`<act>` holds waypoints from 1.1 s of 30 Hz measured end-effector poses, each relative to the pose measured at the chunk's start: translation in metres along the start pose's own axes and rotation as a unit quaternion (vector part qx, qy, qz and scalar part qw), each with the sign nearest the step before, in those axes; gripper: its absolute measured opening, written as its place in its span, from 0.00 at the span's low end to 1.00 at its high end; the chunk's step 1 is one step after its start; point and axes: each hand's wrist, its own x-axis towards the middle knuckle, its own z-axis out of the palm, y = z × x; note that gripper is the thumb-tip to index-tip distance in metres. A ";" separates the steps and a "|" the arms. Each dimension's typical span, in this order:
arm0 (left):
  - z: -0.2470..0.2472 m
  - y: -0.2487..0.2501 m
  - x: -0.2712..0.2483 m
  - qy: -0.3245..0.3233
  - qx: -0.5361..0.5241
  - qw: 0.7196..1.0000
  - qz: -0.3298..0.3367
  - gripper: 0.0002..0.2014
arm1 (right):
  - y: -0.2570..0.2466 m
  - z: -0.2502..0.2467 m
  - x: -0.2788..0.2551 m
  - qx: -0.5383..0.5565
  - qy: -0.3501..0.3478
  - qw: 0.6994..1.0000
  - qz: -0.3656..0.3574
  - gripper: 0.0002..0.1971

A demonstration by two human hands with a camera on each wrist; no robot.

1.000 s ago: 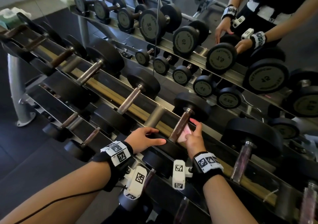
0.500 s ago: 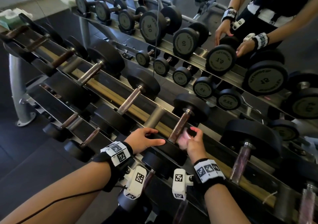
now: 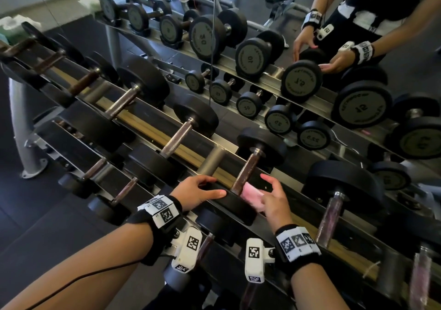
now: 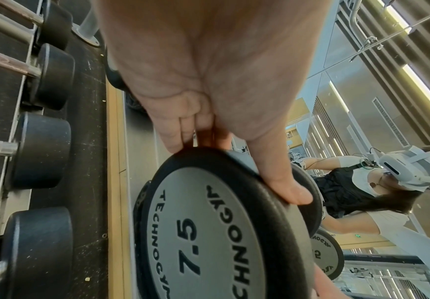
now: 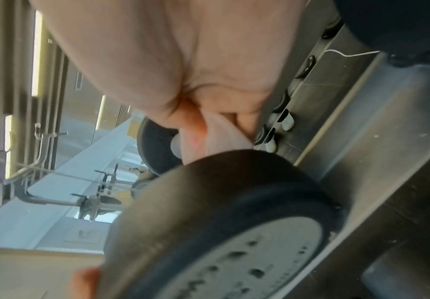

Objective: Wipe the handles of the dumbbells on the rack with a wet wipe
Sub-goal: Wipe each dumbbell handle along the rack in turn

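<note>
The 7.5 dumbbell lies across the rack's top tier, its rusty brown handle (image 3: 247, 167) running up from the near black head (image 3: 235, 206). My left hand (image 3: 198, 191) holds that near head (image 4: 209, 232), thumb on the front rim and fingers over the back. Just right of the handle's lower end, my right hand (image 3: 274, 198) pinches a pink wet wipe (image 3: 251, 196); the index finger is lifted. In the blurred right wrist view the wipe (image 5: 209, 139) hangs from the palm above the dumbbell head (image 5: 234, 202). Whether the wipe touches the handle I cannot tell.
More dumbbells line the rack (image 3: 143, 121): one handle to the left (image 3: 176, 138), one to the right (image 3: 333, 210), smaller ones on the lower tier (image 3: 124, 190). A mirror (image 3: 262, 35) behind repeats the rack and the person. A pack of wipes (image 3: 12, 24) sits far left.
My right hand has come down the handle with the wipe to its lower end and loosened, the fingers spread wider. The left hand stays on the dumbbell head.
</note>
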 end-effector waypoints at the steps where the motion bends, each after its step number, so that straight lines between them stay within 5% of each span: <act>1: 0.000 0.000 0.000 0.000 0.000 1.000 -0.001 0.35 | -0.004 0.000 0.005 0.007 0.034 0.999 0.003 0.27; 3: -0.001 0.000 -0.001 -0.002 -0.002 1.000 -0.002 0.38 | -0.011 0.007 0.011 0.015 0.061 0.998 0.030 0.24; 7: 0.000 0.001 -0.002 -0.002 -0.010 1.000 -0.003 0.36 | -0.021 0.030 0.013 0.046 -0.027 0.995 0.086 0.35; 14: -0.004 0.007 -0.002 -0.012 -0.008 1.000 0.001 0.35 | -0.007 0.023 -0.008 -0.023 -0.026 0.999 -0.004 0.29; 19: -0.009 0.014 -0.002 -0.052 0.026 0.998 0.013 0.37 | -0.006 0.017 -0.012 -0.046 -0.032 0.998 -0.024 0.15; 23: -0.014 0.022 0.003 -0.103 0.028 0.994 0.033 0.40 | -0.020 0.013 -0.016 -0.078 -0.081 0.993 -0.043 0.21; 26: -0.015 0.031 0.007 -0.082 -0.008 0.993 0.088 0.41 | -0.035 0.015 -0.018 -0.092 -0.024 0.991 -0.091 0.13; 28: -0.014 0.035 0.011 -0.087 -0.064 0.985 0.134 0.40 | -0.043 0.019 -0.021 -0.075 -0.004 0.991 -0.108 0.16; 33: -0.012 0.045 0.021 -0.110 -0.183 0.961 0.176 0.24 | -0.054 0.029 -0.029 -0.087 0.033 0.986 -0.140 0.13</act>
